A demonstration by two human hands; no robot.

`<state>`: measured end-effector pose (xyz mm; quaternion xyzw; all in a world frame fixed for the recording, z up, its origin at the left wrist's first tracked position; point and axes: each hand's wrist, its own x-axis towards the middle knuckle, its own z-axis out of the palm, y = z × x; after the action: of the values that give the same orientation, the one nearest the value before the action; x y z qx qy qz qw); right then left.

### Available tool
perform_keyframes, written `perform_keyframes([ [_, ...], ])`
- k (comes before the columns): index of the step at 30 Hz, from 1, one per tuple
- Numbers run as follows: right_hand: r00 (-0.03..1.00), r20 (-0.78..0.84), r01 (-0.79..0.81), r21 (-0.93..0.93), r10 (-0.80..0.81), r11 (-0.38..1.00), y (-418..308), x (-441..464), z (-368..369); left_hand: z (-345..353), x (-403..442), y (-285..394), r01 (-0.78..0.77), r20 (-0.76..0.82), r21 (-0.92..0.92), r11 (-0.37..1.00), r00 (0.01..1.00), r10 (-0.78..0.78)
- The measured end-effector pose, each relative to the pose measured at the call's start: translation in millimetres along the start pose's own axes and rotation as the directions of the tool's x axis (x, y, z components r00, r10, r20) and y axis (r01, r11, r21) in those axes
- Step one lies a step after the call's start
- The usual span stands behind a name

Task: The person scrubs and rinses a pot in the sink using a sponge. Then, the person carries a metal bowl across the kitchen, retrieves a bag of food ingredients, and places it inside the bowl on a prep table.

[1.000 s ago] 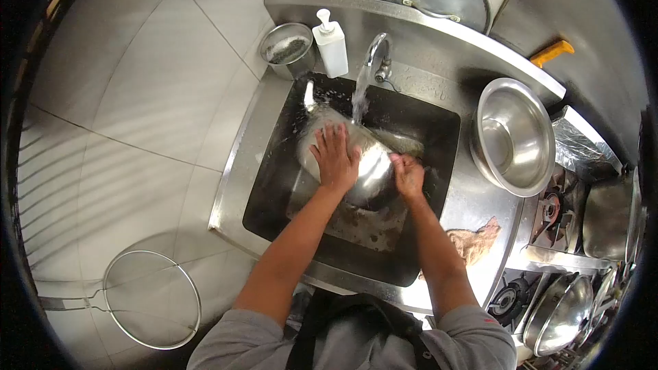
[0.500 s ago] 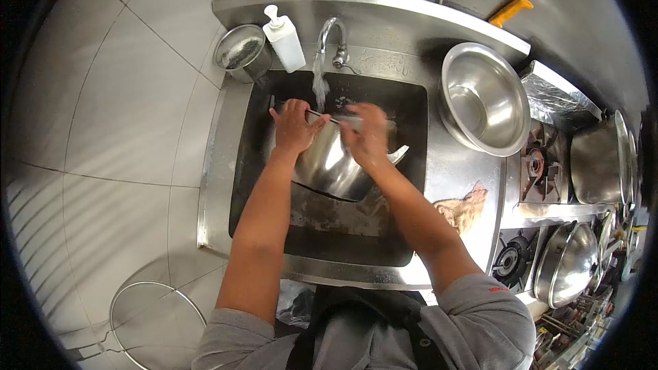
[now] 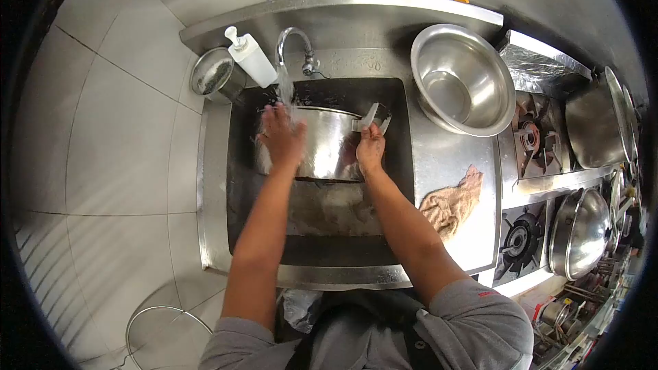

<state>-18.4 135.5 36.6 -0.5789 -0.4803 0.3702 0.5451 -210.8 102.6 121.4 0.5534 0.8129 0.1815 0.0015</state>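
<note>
Pot (image 3: 325, 142) of shiny metal is in the sink (image 3: 322, 253), as the head view shows, with its side wall turned up to the camera, so it seems to be tilted. The right hand (image 3: 371, 154) has its fingers closed on the handle (image 3: 371, 114), at the right end of the pot. The left hand (image 3: 281, 138) is blurred, its fingers spread and grasping nothing; it is at the left part of the wall, but I cannot tell if the palm is pressing there. The water (image 3: 284, 85) from the faucet (image 3: 308, 64) falls just beside these fingers. I judge that the pot is stiff and not fragile, rather heavy because of its width, and slippery on the smooth wet wall. The handle therefore gives the safest hold, while an open palm can only steady the round side; for lifting, a second grip under the opposite side or at the rim would be better.
</note>
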Motion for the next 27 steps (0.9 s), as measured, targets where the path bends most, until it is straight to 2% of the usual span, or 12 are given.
perform_keyframes([
  [1, 0.993, 0.003, 0.118, -0.089, -0.118, 0.989, -3, 2, 9, 2, -9, 14, -0.098, -0.040, 0.133, 0.986, 0.994, 0.104],
  [2, 0.981, 0.055, 0.189, -0.106, -0.184, 0.976, -31, -1, 13, -7, -17, 30, -0.176, 0.016, 0.084, 0.981, 0.984, 0.175],
  [3, 0.960, 0.186, 0.224, -0.076, -0.207, 0.971, -52, -4, 16, -21, -26, 44, -0.244, 0.076, 0.031, 0.969, 0.967, 0.242],
  [4, 0.967, 0.188, 0.189, -0.062, -0.175, 0.980, -74, -13, 25, -25, -31, 49, -0.340, 0.070, 0.107, 0.935, 0.940, 0.334],
  [8, 0.928, 0.257, 0.300, -0.086, -0.270, 0.950, -88, -25, 30, -28, -35, 47, -0.232, 0.059, 0.071, 0.970, 0.972, 0.228],
  [11, 0.887, 0.336, 0.388, -0.169, -0.317, 0.906, -72, -35, 21, -31, -31, 56, -0.043, 0.001, 0.136, 0.990, 0.999, 0.043],
  [15, 0.922, 0.352, 0.295, -0.371, -0.160, 0.881, -58, -57, 8, -32, -12, 57, -0.092, 0.003, 0.182, 0.979, 0.996, 0.093],
  [16, 0.922, 0.358, 0.288, -0.382, -0.146, 0.878, -55, -59, 9, -33, -7, 60, -0.212, -0.056, 0.186, 0.960, 0.973, 0.225],
  [19, 0.902, 0.409, 0.298, -0.363, -0.136, 0.883, -56, -57, 9, -35, 4, 67, -0.371, 0.119, -0.135, 0.919, 0.914, 0.387],
  [20, 0.888, 0.445, 0.290, -0.345, -0.117, 0.893, -58, -52, 5, -36, 9, 70, -0.365, 0.059, -0.067, 0.928, 0.927, 0.369],
  [22, 0.855, 0.514, 0.279, -0.328, -0.077, 0.902, -83, -47, -13, -31, 22, 71, -0.316, 0.155, -0.018, 0.949, 0.936, 0.315],
  [27, 0.861, 0.435, 0.376, -0.194, -0.264, 0.906, -56, -56, -40, -42, 19, 66, -0.246, 0.257, 0.033, 0.969, 0.939, 0.230],
])
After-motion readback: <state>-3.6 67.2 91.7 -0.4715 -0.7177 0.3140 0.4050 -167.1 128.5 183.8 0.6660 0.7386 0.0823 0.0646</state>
